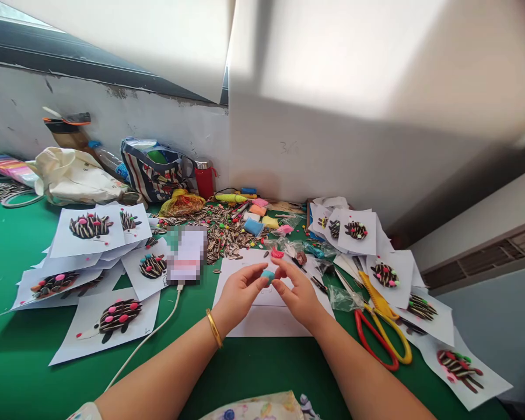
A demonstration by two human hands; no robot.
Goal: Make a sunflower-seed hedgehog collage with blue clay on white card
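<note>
1. Head view: the left hand [240, 291] and right hand [295, 291] meet just above a white sheet [262, 324] on the green table [26, 361].
2. Both hands are closed on a small teal clay lump [268, 275], pinched from either side between thumbs and fingertips.
3. Much looks done: finished hedgehog sheets [114, 318], covered in seeds and clay dots, lie spread to the left and right.
4. The sheet under the hands appears bare, so this one seems barely begun.
5. A pink clay bit [277, 254] lies at its far edge. Sunflower seeds [219, 230] and clay blocks [254, 226] lie beyond.
6. Scissors [382, 326] rest to the right, untouched.
</note>
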